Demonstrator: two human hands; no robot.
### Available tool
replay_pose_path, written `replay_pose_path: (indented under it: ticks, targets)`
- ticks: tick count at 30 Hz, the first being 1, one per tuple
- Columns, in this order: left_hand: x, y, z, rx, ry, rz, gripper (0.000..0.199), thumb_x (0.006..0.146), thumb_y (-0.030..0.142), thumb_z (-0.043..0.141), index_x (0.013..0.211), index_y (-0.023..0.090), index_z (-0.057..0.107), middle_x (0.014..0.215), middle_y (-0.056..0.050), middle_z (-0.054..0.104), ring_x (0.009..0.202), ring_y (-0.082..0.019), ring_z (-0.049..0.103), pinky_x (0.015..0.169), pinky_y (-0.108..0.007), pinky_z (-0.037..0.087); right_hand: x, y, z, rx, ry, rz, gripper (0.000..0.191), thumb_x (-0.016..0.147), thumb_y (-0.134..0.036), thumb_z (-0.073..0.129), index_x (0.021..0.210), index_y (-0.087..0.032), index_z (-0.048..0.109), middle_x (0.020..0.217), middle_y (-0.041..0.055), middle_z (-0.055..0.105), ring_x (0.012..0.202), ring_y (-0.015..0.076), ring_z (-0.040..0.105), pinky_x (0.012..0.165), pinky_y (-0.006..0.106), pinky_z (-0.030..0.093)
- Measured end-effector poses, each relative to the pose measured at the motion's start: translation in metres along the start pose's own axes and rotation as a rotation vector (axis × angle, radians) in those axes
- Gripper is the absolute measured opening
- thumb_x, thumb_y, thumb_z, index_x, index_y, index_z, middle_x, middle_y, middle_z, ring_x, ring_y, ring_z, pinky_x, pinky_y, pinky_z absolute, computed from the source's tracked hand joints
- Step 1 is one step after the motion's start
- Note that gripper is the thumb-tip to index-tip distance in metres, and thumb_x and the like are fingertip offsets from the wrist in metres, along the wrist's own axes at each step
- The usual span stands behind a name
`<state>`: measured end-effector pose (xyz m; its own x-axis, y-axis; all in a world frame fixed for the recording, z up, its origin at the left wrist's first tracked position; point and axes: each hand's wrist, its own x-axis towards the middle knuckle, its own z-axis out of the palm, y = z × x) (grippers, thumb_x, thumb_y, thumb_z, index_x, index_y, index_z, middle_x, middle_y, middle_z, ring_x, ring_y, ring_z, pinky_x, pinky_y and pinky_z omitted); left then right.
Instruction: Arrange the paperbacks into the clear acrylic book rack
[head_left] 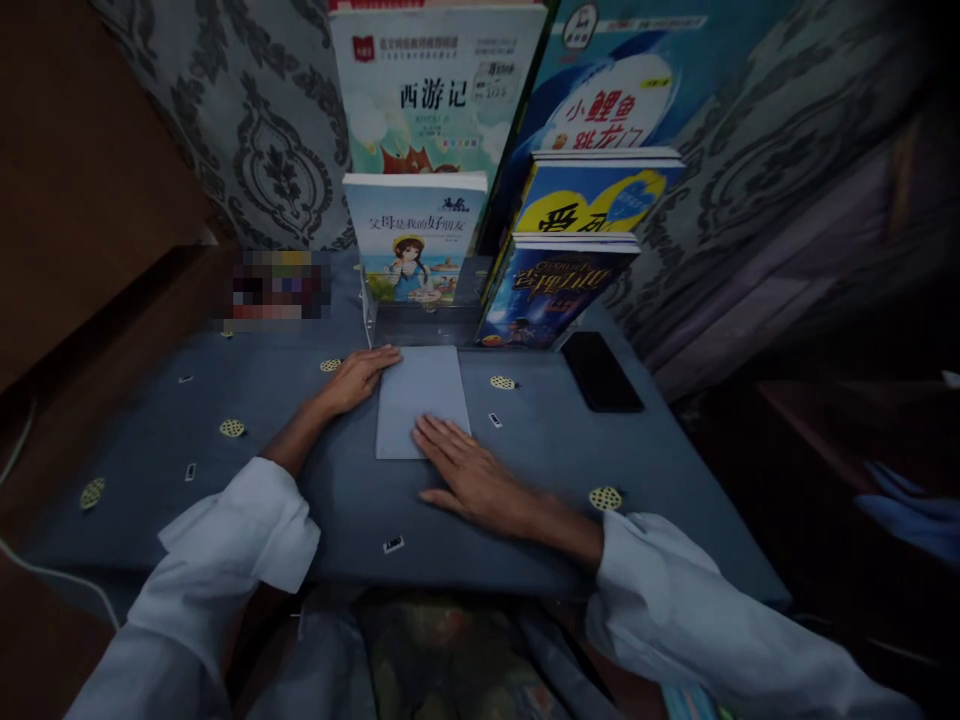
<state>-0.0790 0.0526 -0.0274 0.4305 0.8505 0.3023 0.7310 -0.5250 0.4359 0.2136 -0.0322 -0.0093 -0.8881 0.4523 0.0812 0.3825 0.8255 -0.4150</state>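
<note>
A plain pale sheet of paper (422, 390) lies flat on the patterned cloth in front of me, its long side running away from me. At its upper left corner rests my left hand (354, 382), fingers stretched out with the tips on the paper's edge. My right hand (474, 476) lies flat over the lower right part, fingers extended and thumb apart on the cloth. Neither hand grips anything. The paper's lower right corner is hidden under my right hand; whether it is one layer or folded I cannot tell.
Behind the paper, a clear stand (420, 325) holds several upright books, including one with a girl on its cover (416, 245) and a dark blue one (551, 295). A black phone (602, 372) lies at the right. A blurred-out item (276, 288) is at the back left of the table (285, 520).
</note>
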Motion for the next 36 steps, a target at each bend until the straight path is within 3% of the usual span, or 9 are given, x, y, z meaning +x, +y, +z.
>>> replay_pose_path:
  ticks: [6, 11, 14, 16, 19, 24, 27, 32, 36]
  targets:
    - [-0.001, 0.016, 0.002, 0.095, -0.001, -0.099, 0.054, 0.086, 0.005, 0.041, 0.134, 0.022, 0.060, 0.143, -0.005, 0.059, 0.138, -0.021, 0.049, 0.115, -0.048, 0.039, -0.007, 0.025, 0.001, -0.046, 0.096, 0.161, 0.078, 0.100, -0.058, 0.041, 0.160, -0.015, 0.017, 0.165, 0.0192, 0.019, 0.154, 0.0315, 0.013, 0.123, 0.056, 0.025]
    - [-0.003, 0.042, 0.008, 0.331, 0.071, -0.306, 0.049, 0.090, 0.007, 0.040, 0.133, 0.020, 0.060, 0.143, -0.014, 0.058, 0.127, -0.030, 0.058, 0.105, -0.052, 0.046, 0.012, 0.042, -0.002, -0.082, 0.139, 0.268, 0.077, 0.100, -0.059, 0.040, 0.157, -0.010, 0.027, 0.163, 0.0235, 0.021, 0.153, 0.0343, 0.015, 0.123, 0.058, 0.023]
    - [-0.004, 0.049, 0.013, 0.376, 0.111, -0.320, 0.045, 0.092, 0.009, 0.042, 0.132, 0.022, 0.059, 0.137, -0.014, 0.062, 0.125, -0.029, 0.058, 0.104, -0.049, 0.046, 0.020, 0.050, -0.001, -0.118, 0.155, 0.303, 0.075, 0.100, -0.056, 0.042, 0.153, -0.004, 0.034, 0.161, 0.0272, 0.025, 0.152, 0.0365, 0.019, 0.122, 0.058, 0.024]
    - [-0.005, 0.048, 0.017, 0.362, 0.120, -0.320, 0.044, 0.091, 0.009, 0.042, 0.131, 0.021, 0.059, 0.135, -0.014, 0.063, 0.126, -0.028, 0.058, 0.104, -0.048, 0.046, 0.022, 0.052, 0.000, -0.127, 0.192, 0.286, 0.071, 0.100, -0.054, 0.042, 0.154, -0.008, 0.034, 0.161, 0.0247, 0.027, 0.152, 0.0354, 0.020, 0.122, 0.058, 0.026]
    - [-0.005, 0.041, 0.024, 0.255, 0.166, -0.329, 0.044, 0.092, 0.011, 0.041, 0.131, 0.021, 0.059, 0.136, -0.013, 0.063, 0.128, -0.027, 0.057, 0.107, -0.048, 0.045, 0.021, 0.053, 0.002, -0.130, 0.222, 0.273, 0.070, 0.100, -0.052, 0.044, 0.156, -0.012, 0.032, 0.162, 0.0214, 0.028, 0.152, 0.0339, 0.021, 0.122, 0.057, 0.028]
    - [-0.001, 0.030, 0.031, -0.068, 0.239, -0.332, 0.044, 0.092, 0.016, 0.042, 0.132, 0.024, 0.057, 0.136, -0.009, 0.063, 0.127, -0.026, 0.058, 0.111, -0.050, 0.044, 0.021, 0.047, -0.003, -0.138, 0.177, 0.306, 0.071, 0.100, -0.051, 0.043, 0.153, -0.005, 0.035, 0.161, 0.0249, 0.026, 0.152, 0.0345, 0.020, 0.123, 0.055, 0.026]
    - [0.002, 0.026, 0.029, -0.213, 0.254, -0.356, 0.046, 0.086, 0.014, 0.046, 0.130, 0.020, 0.058, 0.137, -0.011, 0.062, 0.129, -0.027, 0.056, 0.113, -0.052, 0.042, 0.021, 0.044, -0.008, -0.143, 0.167, 0.309, 0.070, 0.100, -0.050, 0.044, 0.153, -0.005, 0.036, 0.161, 0.0245, 0.026, 0.152, 0.0345, 0.021, 0.123, 0.055, 0.026]
    - [0.005, 0.019, 0.021, -0.495, 0.268, -0.455, 0.044, 0.083, 0.012, 0.046, 0.123, 0.019, 0.061, 0.129, -0.010, 0.067, 0.122, -0.023, 0.062, 0.106, -0.045, 0.049, 0.020, 0.041, -0.012, -0.113, 0.175, 0.317, 0.069, 0.099, -0.049, 0.047, 0.152, -0.007, 0.039, 0.161, 0.0229, 0.028, 0.152, 0.0343, 0.021, 0.123, 0.054, 0.026]
    - [0.003, 0.011, 0.017, -0.439, 0.268, -0.430, 0.039, 0.082, 0.013, 0.048, 0.115, 0.020, 0.069, 0.124, -0.008, 0.070, 0.120, -0.023, 0.064, 0.106, -0.047, 0.050, 0.020, 0.039, -0.014, -0.108, 0.148, 0.333, 0.070, 0.099, -0.049, 0.047, 0.152, -0.005, 0.038, 0.160, 0.0242, 0.027, 0.152, 0.0347, 0.021, 0.124, 0.054, 0.024]
